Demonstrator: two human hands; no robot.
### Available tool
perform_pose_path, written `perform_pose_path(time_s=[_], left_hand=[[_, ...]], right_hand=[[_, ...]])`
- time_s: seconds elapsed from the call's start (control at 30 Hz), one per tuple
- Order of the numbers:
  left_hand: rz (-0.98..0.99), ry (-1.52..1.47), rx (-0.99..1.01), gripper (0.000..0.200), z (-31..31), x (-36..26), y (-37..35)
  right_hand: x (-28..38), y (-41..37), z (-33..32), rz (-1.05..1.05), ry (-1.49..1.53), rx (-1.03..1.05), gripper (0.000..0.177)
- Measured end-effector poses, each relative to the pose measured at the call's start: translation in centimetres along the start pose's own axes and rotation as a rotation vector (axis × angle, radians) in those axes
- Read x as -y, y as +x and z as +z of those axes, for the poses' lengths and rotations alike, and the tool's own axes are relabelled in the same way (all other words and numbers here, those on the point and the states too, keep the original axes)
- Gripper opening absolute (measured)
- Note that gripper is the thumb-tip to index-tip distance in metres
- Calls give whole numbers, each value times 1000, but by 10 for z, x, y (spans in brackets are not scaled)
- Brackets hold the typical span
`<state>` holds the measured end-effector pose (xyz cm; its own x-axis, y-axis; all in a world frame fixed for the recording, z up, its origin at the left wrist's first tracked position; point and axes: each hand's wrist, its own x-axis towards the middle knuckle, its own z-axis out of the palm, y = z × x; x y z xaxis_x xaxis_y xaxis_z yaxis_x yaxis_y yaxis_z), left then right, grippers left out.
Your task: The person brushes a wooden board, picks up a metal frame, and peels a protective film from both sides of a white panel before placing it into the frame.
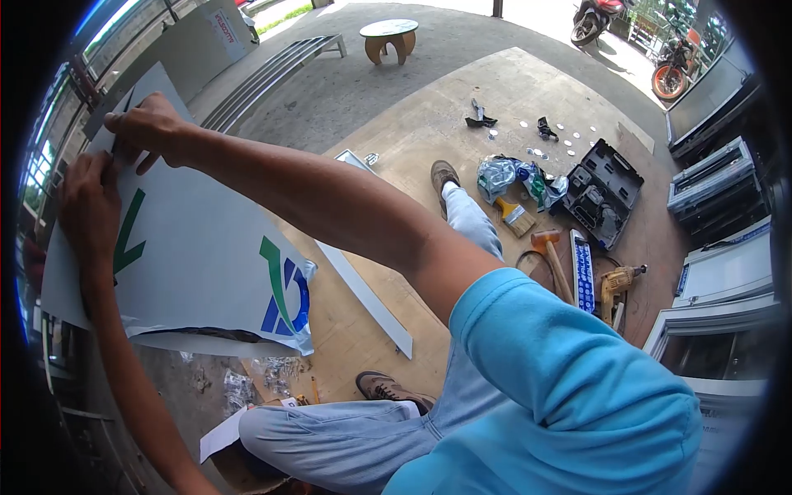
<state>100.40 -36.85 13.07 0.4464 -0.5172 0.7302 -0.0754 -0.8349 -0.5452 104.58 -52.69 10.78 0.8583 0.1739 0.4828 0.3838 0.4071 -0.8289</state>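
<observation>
A large pale grey panel (194, 239) stands tilted at my left, with green and blue printing on its film. The film is loose and crumpled at the lower right corner. My left hand (89, 202) is closed at the panel's left part, fingers bent against it. Just above and to the right, my right hand (153, 128) is closed in a pinch near the panel's upper part, by a thin dark line. What sits inside the right fingers is hidden.
Beside my legs lie a white strip (367, 301), a paintbrush (517, 219), a mallet (554, 260), a yellow power drill (617, 285) and an open black tool case (601, 194). A round stool (389, 41) and a slatted metal bench (272, 78) stand farther off.
</observation>
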Motion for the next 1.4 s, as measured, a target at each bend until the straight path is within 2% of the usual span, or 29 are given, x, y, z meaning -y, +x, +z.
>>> perform_pose_path(time_s=[0.13, 0.2, 0.27, 0.4, 0.47, 0.5, 0.53, 0.6, 0.63, 0.77, 0.83, 0.97, 1.03, 1.07, 1.1, 1.13, 1.17, 1.2, 1.27, 1.3, 1.37, 1.4], left_hand=[[44, -16, 56, 18, -6, -2, 4], [53, -17, 72, 17, -8, -2, 4], [12, -87, 125, 16, -9, -3, 6], [39, -124, 110, 15, -10, -6, 9], [30, -96, 182, 15, -16, -9, 10], [29, -89, 179, 15, -18, -9, 9], [31, -81, 186, 15, -20, -8, 8], [29, -76, 172, 16, -21, -9, 7], [64, -35, 145, 17, -19, -8, 5], [52, 9, 135, 20, -22, -12, 4], [52, 17, 102, 20, -14, -8, 2], [47, -31, 80, 22, 2, 2, -2], [33, -36, 75, 24, -3, -5, 4], [-16, -23, 183, 28, -14, -14, 14], [-61, -10, 291, 32, -23, -22, 21], [-73, -13, 268, 32, -26, -27, 27], [-59, 7, 287, 35, -27, -30, 32], [-26, 33, 333, 39, -25, -31, 31], [-14, -11, 238, 32, -3, -18, 24], [43, -37, 141, 25, -3, -15, 18], [74, -49, -12, 17, 2, -12, 16], [67, -29, 0, 14, 0, -12, 17]], right_hand=[[1, 26, -6, -22, -124, -58, 37], [-10, 28, -8, -35, -49, 24, 32], [-28, 20, -6, -121, 207, -47, 31], [-44, 3, -3, -97, 403, -165, 29], [-38, 8, -1, 36, 195, -205, 31], [-25, 7, -6, 53, 63, -157, 32], [-12, 10, -11, 44, 57, -152, 32], [14, 18, -20, 45, -9, -289, 36], [20, 26, -25, 91, -26, -243, 35], [7, 54, -28, 138, -68, -295, 32], [-6, 54, -33, 37, 43, -230, 29], [-28, 53, -36, -61, 98, -257, 30], [-40, 48, -32, -142, -297, -405, 26], [-56, 30, -26, -199, -498, -503, 32], [-79, 21, -16, -116, -484, -528, 33], [-95, 15, -11, -91, -386, -472, 33], [-99, 15, -9, -164, -289, -475, 35], [-107, 20, -18, -132, -170, -488, 37], [-92, 6, -36, -7, 66, -432, 41], [-87, 2, -47, -32, 29, -479, 40], [-92, 3, -72, -176, -325, -489, 34], [-85, -5, -78, -144, -464, -450, 38]])
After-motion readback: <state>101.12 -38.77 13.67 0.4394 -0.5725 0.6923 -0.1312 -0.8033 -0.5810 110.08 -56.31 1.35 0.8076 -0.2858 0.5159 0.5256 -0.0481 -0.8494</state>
